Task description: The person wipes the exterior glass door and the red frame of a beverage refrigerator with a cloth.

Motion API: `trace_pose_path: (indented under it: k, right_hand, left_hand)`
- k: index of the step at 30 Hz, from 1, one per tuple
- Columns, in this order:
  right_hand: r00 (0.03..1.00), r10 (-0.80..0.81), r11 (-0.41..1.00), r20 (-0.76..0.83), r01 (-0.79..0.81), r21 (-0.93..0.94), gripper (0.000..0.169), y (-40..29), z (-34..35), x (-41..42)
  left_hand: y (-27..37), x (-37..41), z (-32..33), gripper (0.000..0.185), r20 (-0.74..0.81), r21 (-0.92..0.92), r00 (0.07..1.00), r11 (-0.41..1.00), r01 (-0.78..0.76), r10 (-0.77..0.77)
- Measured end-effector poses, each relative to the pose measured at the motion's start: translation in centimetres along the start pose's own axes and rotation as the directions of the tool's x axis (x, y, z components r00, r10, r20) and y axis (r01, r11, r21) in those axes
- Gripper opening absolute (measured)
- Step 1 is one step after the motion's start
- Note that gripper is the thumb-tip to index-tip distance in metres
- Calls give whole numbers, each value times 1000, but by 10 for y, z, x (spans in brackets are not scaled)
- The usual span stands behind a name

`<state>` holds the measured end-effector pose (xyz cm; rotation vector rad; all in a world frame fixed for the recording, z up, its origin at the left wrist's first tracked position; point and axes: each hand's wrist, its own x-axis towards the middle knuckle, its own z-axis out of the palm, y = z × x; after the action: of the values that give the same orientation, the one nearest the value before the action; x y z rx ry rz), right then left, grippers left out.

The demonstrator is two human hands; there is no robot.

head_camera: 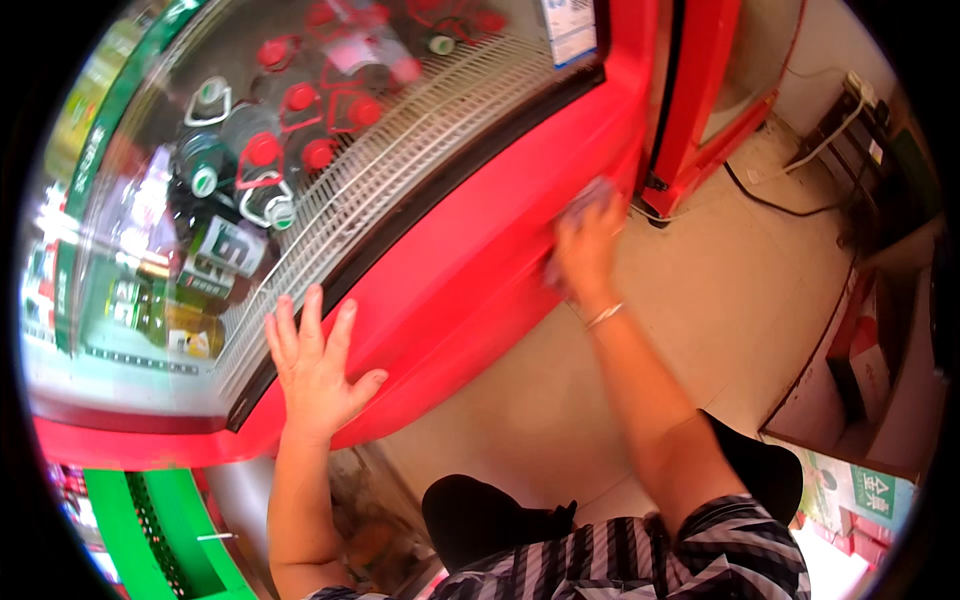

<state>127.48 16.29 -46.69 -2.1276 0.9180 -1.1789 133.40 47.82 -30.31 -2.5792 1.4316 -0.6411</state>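
Observation:
A red display refrigerator (pixel 480 262) with a glass door fills the upper left. My left hand (pixel 319 364) is spread flat against the lower edge of its door, fingertips on the dark gasket strip (pixel 420 232) and glass. On the red lower panel, near its right end, my right hand (pixel 589 244) presses a bunched purplish cloth (pixel 581 199); hand and cloth are slightly blurred. Behind the glass, large bottles with red caps (pixel 262 150) and bottles with white-and-green caps (pixel 204 180) stand on a white wire shelf (pixel 390 142).
Another red cabinet (pixel 690 112) stands to the right, with a dark cable (pixel 780 206) on the tiled floor (pixel 675 300) beyond it. Open cardboard boxes (pixel 862 375) are at the right. A green rack (pixel 142 525) is at lower left. My knees are bent below.

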Motion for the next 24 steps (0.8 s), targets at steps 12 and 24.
trace_pose_path:
  k: [12,24]
  right_hand:
    - [850,410,548,330,-519,655,40,42,15,-153]
    - [936,208,880,-284,-53,472,52,126,38,78]
  left_hand:
    - [1,9,-4,71,75,111,993,988,-103,95]
    - [2,3,-3,74,103,126,995,992,-30,17]
